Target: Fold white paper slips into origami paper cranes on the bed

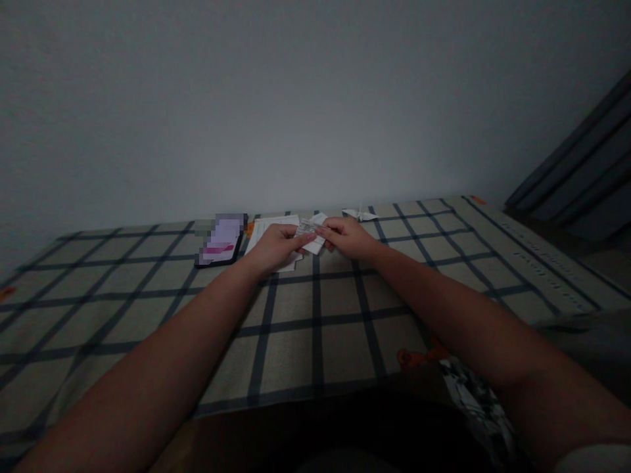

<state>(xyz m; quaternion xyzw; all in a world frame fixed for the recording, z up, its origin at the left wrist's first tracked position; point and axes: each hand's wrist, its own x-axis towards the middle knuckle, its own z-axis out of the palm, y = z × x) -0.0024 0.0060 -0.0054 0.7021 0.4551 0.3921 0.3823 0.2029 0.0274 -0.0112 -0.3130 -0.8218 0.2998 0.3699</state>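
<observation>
Between my two hands is a small folded piece of white paper [313, 244] with print on part of it, held above the table. My left hand [277, 247] is closed on its left side, the thumb pressed on top. From the right, my right hand [349, 238] pinches the same paper between thumb and fingers. Several white sheets [284, 265] lie on the cloth, partly hidden under my left hand. Just past my right hand rests a folded white paper shape [361, 215] with pointed ends, like an origami bird.
A phone [221, 240] with a lit, blurred screen lies left of the sheets. The table wears a checked cloth [290, 348] with dark stripes and reaches back to a plain wall [315, 105]. A dark curtain [582, 157] hangs at the right.
</observation>
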